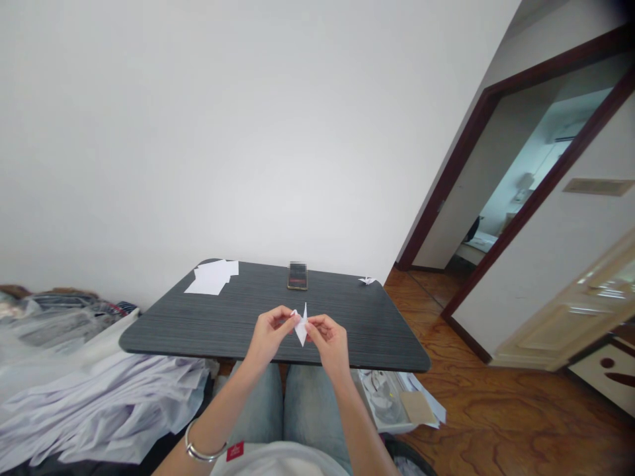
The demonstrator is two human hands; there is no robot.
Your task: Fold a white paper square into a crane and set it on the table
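Note:
A small white folded paper (301, 332) with narrow points, one up and one down, is held over the near part of the dark table (238, 324). My left hand (275, 327) pinches its upper left side between thumb and fingertips. On the right side, my right hand (327, 337) grips it the same way, thumb toward me. A folded white paper piece (367, 281) with pointed parts, like a paper crane, rests at the table's far right corner. Several loose white paper sheets (211, 276) overlap at the far left.
A phone (297, 276) leans near the table's back edge, by the white wall (297, 132). White cloth (109, 403) is heaped to the left. Below the table's right side stands a bin of odds and ends (389, 400). A doorway (496, 178) opens at the right.

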